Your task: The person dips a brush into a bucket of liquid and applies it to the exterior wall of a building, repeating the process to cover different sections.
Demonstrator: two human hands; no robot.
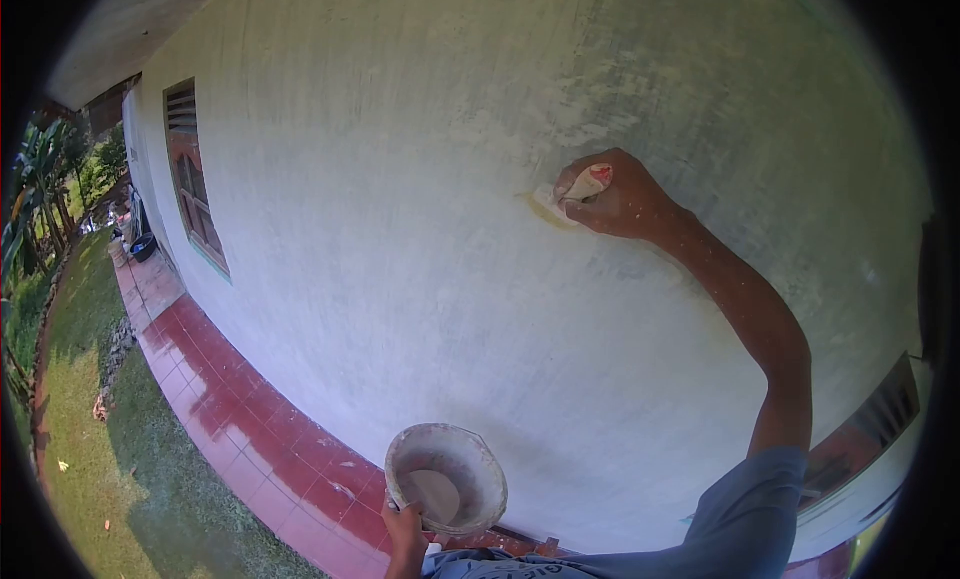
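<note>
My right hand (622, 194) is raised against the wall, its fingers closed round a paintbrush (590, 181). The brush's pale handle has a red end that points toward me. A yellowish edge, maybe the bristles, shows at the wall just left of my fingers. The wall (400, 229) is whitish, with streaky darker grey patches above the hand. Low in the view, my left hand (404, 527) grips the rim of a stained bucket (480, 469). Pale, thick-looking paint (432, 495) lies in the bottom of it.
Red and pink floor tiles (250, 409) run along the foot of the wall, with grass (170, 479) beyond. A wooden window (195, 179) is set in the wall at left, another (865, 434) at lower right. A dark basin (144, 246) stands far down the walkway.
</note>
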